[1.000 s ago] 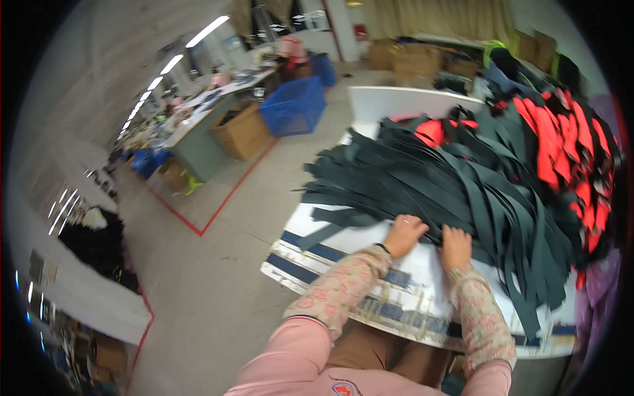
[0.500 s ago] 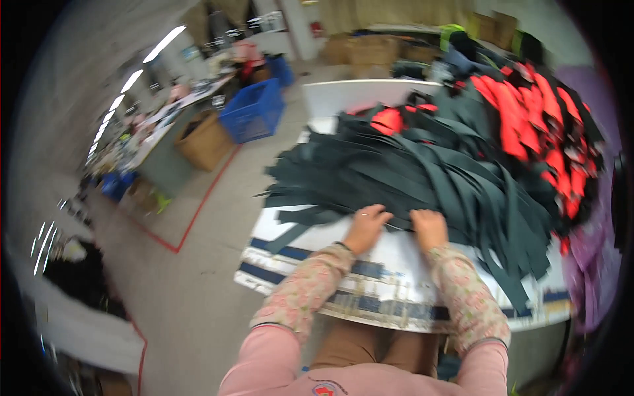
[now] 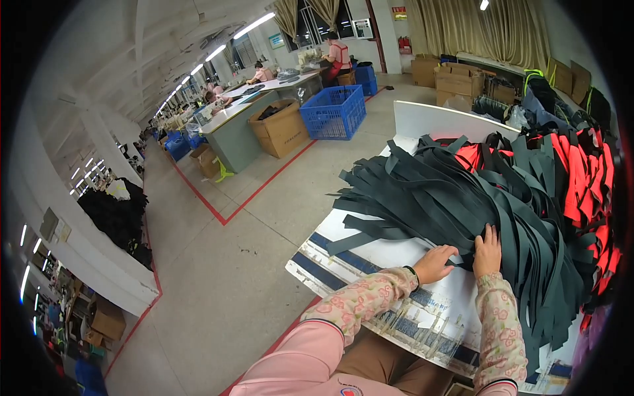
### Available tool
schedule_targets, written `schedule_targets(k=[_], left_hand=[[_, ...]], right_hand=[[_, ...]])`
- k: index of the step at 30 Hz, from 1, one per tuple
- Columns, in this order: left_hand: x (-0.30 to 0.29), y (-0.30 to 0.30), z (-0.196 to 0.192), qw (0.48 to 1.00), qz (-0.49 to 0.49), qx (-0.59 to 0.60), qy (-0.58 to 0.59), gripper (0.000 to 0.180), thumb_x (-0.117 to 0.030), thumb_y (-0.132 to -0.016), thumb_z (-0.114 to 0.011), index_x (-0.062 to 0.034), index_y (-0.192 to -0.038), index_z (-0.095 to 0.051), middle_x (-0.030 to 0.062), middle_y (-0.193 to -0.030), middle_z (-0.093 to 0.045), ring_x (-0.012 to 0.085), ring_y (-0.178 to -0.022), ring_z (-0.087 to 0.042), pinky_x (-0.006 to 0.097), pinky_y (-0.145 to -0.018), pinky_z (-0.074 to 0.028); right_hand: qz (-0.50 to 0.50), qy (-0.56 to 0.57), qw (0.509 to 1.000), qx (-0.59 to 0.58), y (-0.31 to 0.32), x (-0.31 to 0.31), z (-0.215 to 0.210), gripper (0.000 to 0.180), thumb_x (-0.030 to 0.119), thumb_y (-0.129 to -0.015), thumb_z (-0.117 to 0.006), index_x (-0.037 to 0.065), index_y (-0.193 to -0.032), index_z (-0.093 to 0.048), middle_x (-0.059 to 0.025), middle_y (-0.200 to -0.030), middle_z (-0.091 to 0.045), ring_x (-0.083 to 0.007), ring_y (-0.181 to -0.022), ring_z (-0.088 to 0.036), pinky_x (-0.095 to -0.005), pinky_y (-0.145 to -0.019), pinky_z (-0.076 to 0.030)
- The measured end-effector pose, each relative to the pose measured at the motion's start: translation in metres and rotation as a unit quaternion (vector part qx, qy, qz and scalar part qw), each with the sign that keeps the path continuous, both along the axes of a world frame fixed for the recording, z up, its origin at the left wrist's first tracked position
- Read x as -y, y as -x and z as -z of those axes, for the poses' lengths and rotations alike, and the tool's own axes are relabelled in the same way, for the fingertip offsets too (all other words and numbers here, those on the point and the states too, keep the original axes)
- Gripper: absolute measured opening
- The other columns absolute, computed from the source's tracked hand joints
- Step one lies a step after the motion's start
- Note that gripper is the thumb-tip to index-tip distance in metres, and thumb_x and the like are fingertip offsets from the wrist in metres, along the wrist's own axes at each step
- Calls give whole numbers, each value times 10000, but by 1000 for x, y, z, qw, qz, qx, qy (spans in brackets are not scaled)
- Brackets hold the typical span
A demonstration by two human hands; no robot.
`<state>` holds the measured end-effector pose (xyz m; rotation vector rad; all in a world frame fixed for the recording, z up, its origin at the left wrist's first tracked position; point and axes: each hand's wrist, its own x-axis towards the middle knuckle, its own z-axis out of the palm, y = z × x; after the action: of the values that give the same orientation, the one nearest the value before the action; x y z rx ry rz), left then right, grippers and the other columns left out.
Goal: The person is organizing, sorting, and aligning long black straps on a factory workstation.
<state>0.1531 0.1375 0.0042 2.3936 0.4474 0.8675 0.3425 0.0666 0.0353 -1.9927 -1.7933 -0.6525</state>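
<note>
From where I stand, the heap of dark green-grey fabric strips (image 3: 429, 188) takes up most of the white tabletop (image 3: 465, 303), right in front of the worker. The left hand (image 3: 434, 264) is at the near edge of the heap, fingers half curled and thumb close to the strip ends; I can't tell whether it has one pinched. The right hand (image 3: 487, 251) lies just beside it, palm down with fingers nearly straight and together on top of the strips, gripping nothing that I can see; it seems placed to steady them. The white upright board (image 3: 449, 119) along the far side probably keeps the heap from sliding off there, and the red-and-black strips (image 3: 581, 178) are massed to the right, perhaps to stay apart by colour, though the two meet.

The dark strips are long, flat and matt, all much alike in width. Their ends fan out unevenly on the left, while on the near right they bend and droop in loose curves, overlapping like ribbons.
</note>
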Motion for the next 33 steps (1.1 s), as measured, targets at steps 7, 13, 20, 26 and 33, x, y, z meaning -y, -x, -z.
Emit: schedule_targets(k=[7, 13, 20, 26, 33], left_hand=[[-8, 0, 12, 997, 24, -72, -11, 229, -173, -811, -690, -64, -985, -589, 101, -977, -618, 316, -985, -565, 415, -867, -451], [-11, -1, 23, 997, 49, -51, 26, 264, -183, -779, -716, -52, -984, -613, 127, -1006, -618, 331, -1003, -572, 419, -898, -466], [-12, 0, 29, 989, 84, -103, 58, 381, -168, -773, -728, -39, -1103, -588, 154, -1109, -581, 343, -1084, -549, 406, -948, -458], [-14, 3, 24, 980, 129, -138, 67, 536, -201, -784, -740, -42, -1248, -525, 161, -1250, -534, 336, -1192, -517, 397, -1027, -424], [-21, 5, 27, 969, 110, -137, 175, 599, -305, -831, -730, -50, -1326, -511, 150, -1331, -541, 279, -1238, -513, 360, -1064, -399]], right_hand=[[-16, 96, 994, -53, 11, 11, -11, 210, 15, -745, -634, 39, -948, -582, -149, -1130, -536, -338, -1060, -536, -444, -981, -424], [-24, 75, 990, -118, 23, 21, -1, 633, -11, -671, -730, 68, -1262, -516, -132, -1077, -540, -328, -977, -562, -423, -851, -463], [24, 101, 990, -99, 21, 14, 34, 910, 53, -632, -818, 42, -1435, -390, -129, -1033, -590, -328, -985, -577, -432, -865, -468], [10, 122, 982, -144, 3, 10, 6, 724, 73, -596, -841, 38, -1246, -524, -131, -994, -640, -324, -964, -615, -430, -852, -482], [-104, 247, 897, -352, -7, 9, -77, 628, 68, -633, -837, 1, -1204, -586, -239, -1056, -682, -394, -1037, -646, -425, -893, -504]])
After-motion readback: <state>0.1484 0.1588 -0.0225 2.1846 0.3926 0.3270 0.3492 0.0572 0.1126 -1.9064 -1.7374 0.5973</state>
